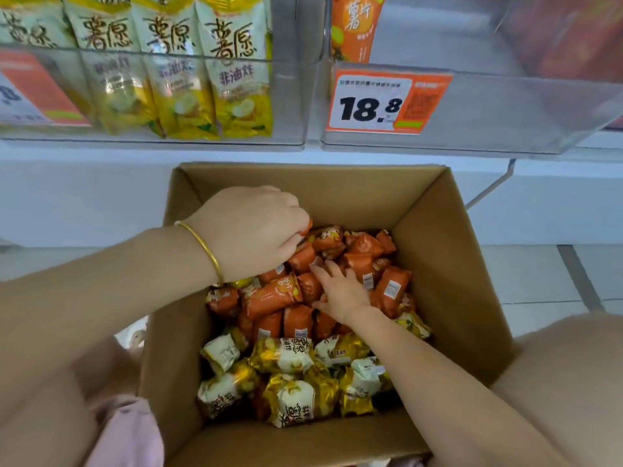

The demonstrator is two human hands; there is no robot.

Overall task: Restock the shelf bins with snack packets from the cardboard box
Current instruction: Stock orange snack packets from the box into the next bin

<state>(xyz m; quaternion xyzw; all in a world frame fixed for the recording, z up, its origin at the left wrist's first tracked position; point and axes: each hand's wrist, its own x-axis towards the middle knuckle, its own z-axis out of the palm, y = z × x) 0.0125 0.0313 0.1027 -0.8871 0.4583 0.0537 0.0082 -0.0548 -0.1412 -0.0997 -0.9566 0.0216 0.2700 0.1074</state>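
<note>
An open cardboard box (448,264) stands on the floor below the shelf. Orange snack packets (269,296) fill its far half and yellow-and-white packets (290,396) its near half. My left hand (249,230), with a gold bangle on the wrist, is curled over the orange packets at the box's far left and grips some of them; its fingertips are hidden. My right hand (340,291) lies on the orange pile with fingers spread. Above, a clear left bin (296,106) holds upright yellow packets (236,72). The clear right bin (505,106) holds one orange packet (357,25).
An orange price tag reading 18.8 (384,102) sticks to the right bin's front. Another tag (33,92) sits on the left bin. The white shelf base (84,197) runs behind the box. Pale floor tiles (539,281) lie to the right. My knees flank the box.
</note>
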